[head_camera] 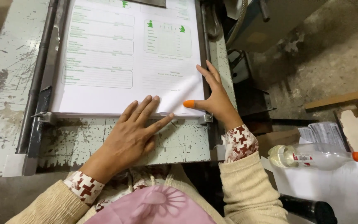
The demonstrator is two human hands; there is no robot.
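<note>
On the scratched, paint-chipped worktop [5,83] in front of me lies a stack of white printed sheets [125,58], green-lined forms squared up between a dark metal rail [36,83] at nine o'clock and another guide along the stack's three o'clock edge. My left hand [131,132] rests flat and released at the stack's six o'clock edge, palm down on the worktop, fingers spread, their tips lying on the bottom margin of the top sheet near its right corner. My right hand [216,97] is also unclenched, pressed edge-on against the right side of the stack at about four o'clock; its thumb, capped with an orange rubber fingertip [189,103], lies on the corner of the paper, nearly meeting the fingers of my left hand. Neither hand grasps anything; both merely touch the sheets. Small metal brackets [206,119] sit at the stack's lower corners. Off at three to four o'clock, well apart from the paper, a clear plastic bottle [311,157] with an orange cap lies on its side on a white sheet [344,191], holding what may be a pale yellowish liquid, though the view there is poor. Beyond it, wooden strips [344,99] rest on the concrete floor [332,54].
</note>
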